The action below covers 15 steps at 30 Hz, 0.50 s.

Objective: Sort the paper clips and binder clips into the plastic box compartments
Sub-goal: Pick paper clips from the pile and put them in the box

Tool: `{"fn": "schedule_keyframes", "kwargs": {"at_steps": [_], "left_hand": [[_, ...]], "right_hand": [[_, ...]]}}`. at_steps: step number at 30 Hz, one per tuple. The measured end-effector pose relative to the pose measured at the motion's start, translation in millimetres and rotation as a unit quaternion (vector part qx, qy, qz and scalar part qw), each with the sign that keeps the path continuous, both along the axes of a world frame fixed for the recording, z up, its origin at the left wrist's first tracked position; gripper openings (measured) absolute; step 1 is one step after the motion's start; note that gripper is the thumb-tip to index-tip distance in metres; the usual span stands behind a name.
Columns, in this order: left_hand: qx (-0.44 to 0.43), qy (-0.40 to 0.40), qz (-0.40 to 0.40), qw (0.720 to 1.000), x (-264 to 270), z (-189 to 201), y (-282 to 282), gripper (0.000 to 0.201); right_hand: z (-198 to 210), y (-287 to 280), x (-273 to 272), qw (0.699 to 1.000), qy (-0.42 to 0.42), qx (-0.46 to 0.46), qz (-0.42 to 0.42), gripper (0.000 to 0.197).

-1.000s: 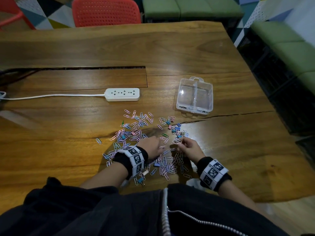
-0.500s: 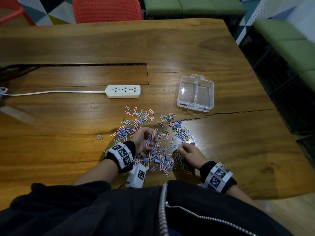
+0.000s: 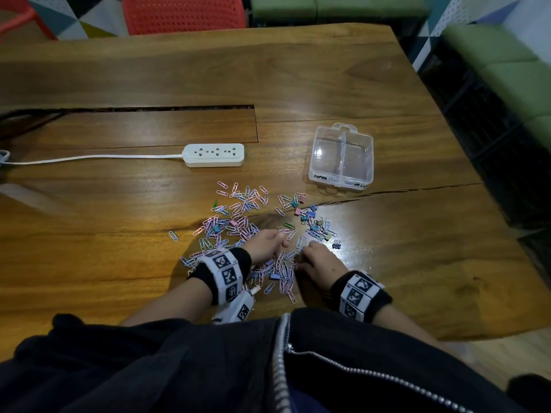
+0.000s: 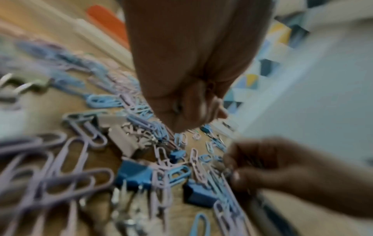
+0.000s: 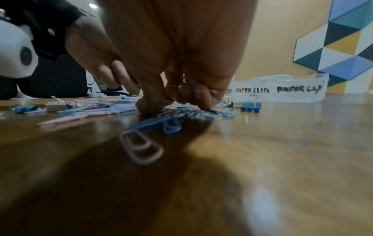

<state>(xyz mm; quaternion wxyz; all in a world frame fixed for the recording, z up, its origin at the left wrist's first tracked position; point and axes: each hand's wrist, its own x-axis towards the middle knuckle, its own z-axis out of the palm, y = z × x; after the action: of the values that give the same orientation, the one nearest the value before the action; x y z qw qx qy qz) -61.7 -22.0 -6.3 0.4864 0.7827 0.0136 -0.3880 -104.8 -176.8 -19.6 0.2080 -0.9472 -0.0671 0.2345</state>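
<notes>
Pastel paper clips (image 3: 238,210) and small binder clips (image 3: 310,222) lie scattered on the wooden table (image 3: 119,257). The clear two-compartment plastic box (image 3: 341,158) stands beyond them, lettered "PAPER CLIPS" and "BINDER CLIPS" (image 5: 282,91). My left hand (image 3: 275,242) hovers low over the pile, fingers bunched (image 4: 187,118) round a few paper clips. My right hand (image 3: 307,254) rests on the near part of the pile. Its thumb (image 5: 149,105) presses the table, and its curled fingers (image 5: 197,94) hold paper clips. A blue binder clip (image 5: 250,106) stands just right of it.
A white power strip (image 3: 213,155) with its cord lies left of the box. A long slot (image 3: 128,108) crosses the tabletop farther back. A red chair (image 3: 185,13) and green benches (image 3: 501,55) stand beyond the table edges. Bare wood stretches right of the pile.
My left hand rose with clips half a second ago and has come down again toward the middle of the pile. My right hand has stayed on the near clips, shifting only slightly.
</notes>
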Motion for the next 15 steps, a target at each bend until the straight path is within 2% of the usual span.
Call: {"fn": "schedule_keyframes", "kwargs": {"at_steps": [2, 4, 6, 7, 12, 15], "left_hand": [[0.119, -0.127, -0.102, 0.979, -4.4, 1.6, -5.9, 0.036], [0.243, -0.217, -0.203, 0.923, -8.5, 1.2, -9.8, 0.043], [0.335, -0.251, -0.283, 0.863, -10.9, -0.4, -12.2, 0.057], [0.356, -0.254, -0.301, 0.847, -12.1, -1.7, -13.2, 0.063], [0.398, -0.273, -0.3, 0.823, -21.9, -5.1, -20.2, 0.09], [0.401, -0.279, -0.297, 0.82, -22.7, -7.6, -20.1, 0.078]], "right_hand": [[0.3, 1.3, 3.0, 0.999, -0.012, 0.032, -0.019, 0.013], [2.0, -0.6, 3.7, 0.995, -0.024, 0.08, -0.061, 0.004], [6.4, -5.2, 2.2, 0.983, -0.012, 0.137, -0.121, 0.006], [8.1, -8.2, 0.5, 0.975, -0.001, 0.166, -0.149, 0.006], [16.1, -26.2, -11.2, 0.908, 0.084, 0.312, -0.266, 0.016], [17.0, -36.3, -16.1, 0.856, 0.147, 0.365, -0.334, 0.026]]}}
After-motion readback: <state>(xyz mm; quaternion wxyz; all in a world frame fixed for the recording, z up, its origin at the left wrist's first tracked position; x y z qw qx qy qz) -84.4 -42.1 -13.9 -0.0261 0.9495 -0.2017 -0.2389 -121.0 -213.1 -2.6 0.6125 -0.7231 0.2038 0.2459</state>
